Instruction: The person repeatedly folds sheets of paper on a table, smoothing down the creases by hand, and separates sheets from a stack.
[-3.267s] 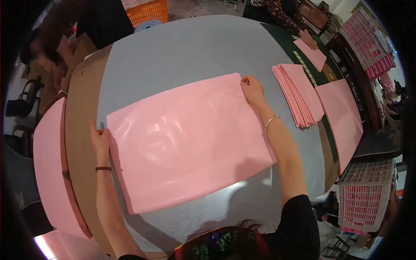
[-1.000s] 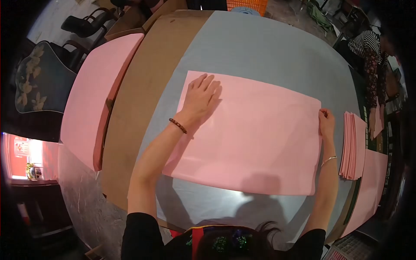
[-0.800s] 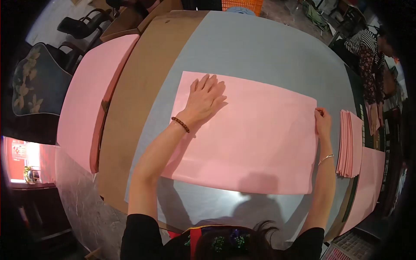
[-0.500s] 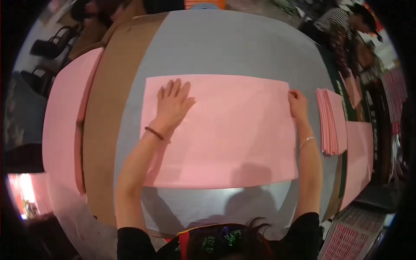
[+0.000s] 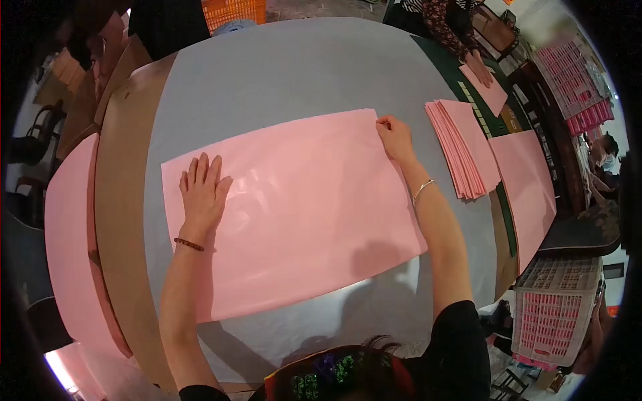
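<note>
A large pink sheet (image 5: 301, 214) lies on the grey table covering (image 5: 287, 67), tilted with its right side farther up in view. My left hand (image 5: 203, 197) rests flat on the sheet's left part, fingers spread. At the sheet's upper right corner my right hand (image 5: 394, 137) has thumb and forefinger pinched at the right edge. Right of that hand lies a fanned stack of folded pink pieces (image 5: 461, 150).
Pink stacks lie at the left (image 5: 70, 240) and right (image 5: 525, 187). Across the right corner, a co-worker's hand (image 5: 479, 70) presses a small pink piece (image 5: 491, 97) on a green mat. A plastic crate (image 5: 555, 311) stands lower right, an orange crate (image 5: 234, 12) beyond the table.
The camera view has turned, shifting the scene left and tilting it. My left hand stays flat and my right hand stays at the sheet's right edge, now nearer its upper corner.
</note>
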Demonstrator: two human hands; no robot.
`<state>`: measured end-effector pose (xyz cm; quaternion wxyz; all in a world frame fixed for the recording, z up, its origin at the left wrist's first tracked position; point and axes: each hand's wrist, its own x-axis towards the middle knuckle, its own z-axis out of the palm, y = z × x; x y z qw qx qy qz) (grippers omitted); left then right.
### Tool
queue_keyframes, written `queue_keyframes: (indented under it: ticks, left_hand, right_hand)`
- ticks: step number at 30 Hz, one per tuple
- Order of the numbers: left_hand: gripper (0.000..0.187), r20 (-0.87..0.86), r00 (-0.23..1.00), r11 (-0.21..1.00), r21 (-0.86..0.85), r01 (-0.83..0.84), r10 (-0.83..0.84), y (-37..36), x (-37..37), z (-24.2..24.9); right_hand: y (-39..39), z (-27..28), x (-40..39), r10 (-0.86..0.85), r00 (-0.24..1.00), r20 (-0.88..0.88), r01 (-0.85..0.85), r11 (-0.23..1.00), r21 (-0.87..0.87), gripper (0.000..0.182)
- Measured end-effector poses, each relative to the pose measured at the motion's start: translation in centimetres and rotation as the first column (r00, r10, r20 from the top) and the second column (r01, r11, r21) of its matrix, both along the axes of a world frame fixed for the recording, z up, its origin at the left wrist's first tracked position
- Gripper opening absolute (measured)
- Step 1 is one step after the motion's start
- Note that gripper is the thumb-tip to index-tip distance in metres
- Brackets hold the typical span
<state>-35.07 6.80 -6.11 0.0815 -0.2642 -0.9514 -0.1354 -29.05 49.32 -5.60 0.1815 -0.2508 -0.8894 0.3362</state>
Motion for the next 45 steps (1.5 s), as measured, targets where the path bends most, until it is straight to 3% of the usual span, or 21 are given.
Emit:
queue_keyframes:
  ticks: [3, 8, 12, 15, 17, 18, 20, 22, 24, 29, 32, 34, 36, 38, 40, 45]
  left_hand:
    - [0.052, 0.001, 1.000, 1.000, -0.007, -0.009, 0.009, 0.0, -0.1, -0.1]
    - [0.052, 0.003, 1.000, 1.000, -0.022, -0.005, 0.005, -0.1, -0.2, -0.3]
    - [0.052, 0.006, 1.000, 0.998, -0.065, -0.023, 0.023, 0.0, -0.1, -0.1]
    - [0.052, 0.007, 1.000, 0.998, -0.054, -0.023, 0.023, 0.0, -0.1, -0.2]
    - [0.052, 0.002, 1.000, 0.998, -0.055, -0.029, 0.029, 0.1, 0.0, -0.1]
    - [0.053, -0.002, 1.000, 0.998, -0.056, -0.031, 0.031, 0.1, 0.0, -0.2]
    - [0.051, -0.026, 0.999, 1.000, -0.019, -0.023, 0.023, 0.0, -0.2, -0.6]
    - [0.052, -0.044, 0.999, 1.000, -0.022, -0.019, 0.018, 0.0, -0.2, -0.7]
    - [0.051, -0.041, 0.998, 0.998, -0.039, -0.057, 0.055, 0.1, 0.0, -0.5]
    - [0.049, -0.142, 0.990, 1.000, 0.028, -0.009, 0.013, 0.0, -0.3, -1.3]
    - [0.047, -0.154, 0.988, 0.999, 0.034, 0.000, 0.005, 0.0, -0.2, -1.0]
    - [0.046, -0.108, 0.994, 0.999, 0.038, -0.007, 0.011, 0.1, -0.1, -0.2]
    - [0.045, -0.066, 0.998, 0.999, 0.043, -0.015, 0.017, -0.1, -0.1, -0.8]
    - [0.046, -0.154, 0.988, 0.999, 0.048, -0.007, 0.015, -0.1, -0.4, -1.5]
    - [0.046, -0.132, 0.991, 0.999, 0.036, -0.025, 0.029, 0.0, -0.6, -1.6]
    - [0.047, -0.078, 0.997, 0.999, 0.032, -0.010, 0.013, -0.2, -0.4, -0.9]
  right_hand:
    - [0.0, -0.2, 0.0, -0.012, 1.000, -0.019, 0.010, 0.997, -0.075, 0.021]
    - [0.0, -0.1, 0.0, 0.018, 1.000, 0.001, -0.018, 0.999, 0.047, 0.023]
    - [0.0, 0.2, 0.1, 0.006, 1.000, 0.004, -0.006, 1.000, -0.012, 0.024]
    - [-0.2, 0.2, 0.2, 0.048, 0.999, 0.025, -0.050, 0.995, 0.085, 0.022]
    - [-1.7, 0.6, 0.4, -0.077, 0.997, -0.022, 0.080, 0.935, 0.346, 0.021]
    - [-2.6, 0.6, 0.4, -0.066, 0.998, -0.022, 0.069, 0.938, 0.341, 0.021]
    - [-5.4, 1.0, 0.5, 0.189, 0.982, 0.001, -0.148, 0.766, 0.626, 0.030]
    - [-10.4, 1.2, 1.8, 0.459, 0.881, 0.114, -0.415, 0.636, 0.650, 0.046]
    - [-15.5, 2.0, 3.1, 0.696, 0.686, 0.212, -0.687, 0.525, 0.503, 0.056]
    - [-23.1, 1.6, 8.2, 0.877, 0.418, 0.237, -0.864, 0.303, 0.402, 0.059]
    - [-23.7, 0.8, 11.3, 0.892, 0.352, 0.283, -0.901, 0.242, 0.360, 0.058]
    - [-23.7, 1.1, 13.3, 0.905, 0.348, 0.244, -0.917, 0.275, 0.289, 0.056]
    - [-23.7, 1.9, 14.5, 0.878, 0.345, 0.331, -0.930, 0.273, 0.247, 0.055]
    - [-23.4, 1.2, 15.7, 0.901, 0.327, 0.286, -0.933, 0.261, 0.246, 0.054]
    - [-23.3, 1.2, 16.4, 0.920, 0.304, 0.247, -0.929, 0.230, 0.288, 0.055]
    - [-23.3, 0.9, 16.6, 0.893, 0.293, 0.342, -0.931, 0.186, 0.314, 0.053]
